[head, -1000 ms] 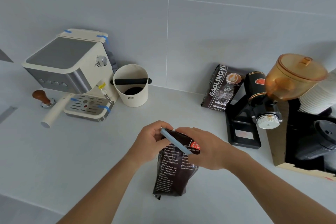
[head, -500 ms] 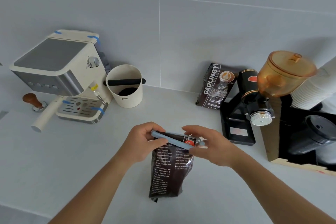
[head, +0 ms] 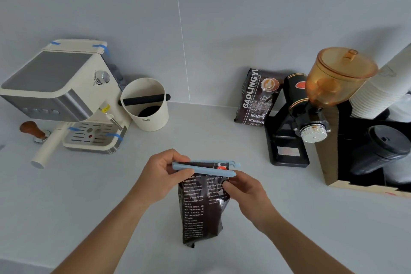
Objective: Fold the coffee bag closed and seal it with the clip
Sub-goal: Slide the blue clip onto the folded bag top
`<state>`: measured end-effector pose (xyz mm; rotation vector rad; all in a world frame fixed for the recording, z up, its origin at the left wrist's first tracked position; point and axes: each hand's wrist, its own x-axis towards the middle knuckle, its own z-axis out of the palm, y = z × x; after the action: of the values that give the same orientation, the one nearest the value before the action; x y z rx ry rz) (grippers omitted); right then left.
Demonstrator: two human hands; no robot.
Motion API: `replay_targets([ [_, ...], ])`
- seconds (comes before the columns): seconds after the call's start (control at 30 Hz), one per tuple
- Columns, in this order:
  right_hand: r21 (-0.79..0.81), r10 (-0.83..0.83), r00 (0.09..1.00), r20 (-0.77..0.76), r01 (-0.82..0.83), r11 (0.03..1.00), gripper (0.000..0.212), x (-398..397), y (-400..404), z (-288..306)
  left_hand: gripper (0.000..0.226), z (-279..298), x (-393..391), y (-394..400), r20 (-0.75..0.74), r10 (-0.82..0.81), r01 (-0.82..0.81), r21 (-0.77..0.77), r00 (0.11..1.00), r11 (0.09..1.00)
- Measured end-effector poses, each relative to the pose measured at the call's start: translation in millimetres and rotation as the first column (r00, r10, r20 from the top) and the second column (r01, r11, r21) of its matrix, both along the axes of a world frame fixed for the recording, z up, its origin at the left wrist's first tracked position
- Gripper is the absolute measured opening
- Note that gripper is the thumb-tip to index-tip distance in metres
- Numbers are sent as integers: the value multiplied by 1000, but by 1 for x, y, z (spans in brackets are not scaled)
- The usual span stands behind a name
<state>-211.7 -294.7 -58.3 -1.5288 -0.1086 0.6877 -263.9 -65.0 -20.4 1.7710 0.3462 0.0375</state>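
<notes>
The dark foil coffee bag (head: 203, 207) stands on the grey surface (head: 89, 196), its long pale-blue plastic clip (head: 203, 167) lying left-to-right across the folded top, left hand (head: 160, 173) pinching the clip's end, right hand (head: 244, 191) gripping the bag.

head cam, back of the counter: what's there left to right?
Wooden-handled tamper → cream espresso machine → cream knock box → sealed coffee bag against the wall → black grinder with amber hopper → stack of white paper cups.
</notes>
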Motion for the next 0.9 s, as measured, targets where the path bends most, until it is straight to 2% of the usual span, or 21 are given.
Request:
replay_targets([
  [0.13, 90, -90, 996, -17, 91, 992, 17, 0, 8, 2, 17, 7, -1, 3, -57, -89, 93, 64, 994, 994],
  [0.23, 123, -136, 989, -50, 141, 982, 13, 0, 14, 5, 22, 17, 3, 5, -104, -183, 202, 212, 978, 956],
  [0.3, 132, -152, 988, -42, 156, 979, 12, -2, 16, 5, 21, 27, 7, 3, -189, -262, 314, 347, 946, 884],
  [0.37, 139, -166, 986, -25, 168, 976, 12, -4, 18, 7, 30, 36, 13, 1, -286, -317, 418, 440, 904, 795],
  [0.47, 166, -204, 978, -42, 208, 964, 16, -7, 20, 10, 35, 46, 20, -2, -336, -385, 508, 481, 859, 714],
  [0.7, 178, -293, 954, -56, 299, 938, 14, -4, 21, 21, 23, 49, 24, -8, -242, -404, 471, 436, 882, 767],
  [0.9, 160, -295, 954, -58, 300, 940, 14, -2, 21, 26, 28, 47, 19, -14, -222, -387, 445, 384, 895, 809],
])
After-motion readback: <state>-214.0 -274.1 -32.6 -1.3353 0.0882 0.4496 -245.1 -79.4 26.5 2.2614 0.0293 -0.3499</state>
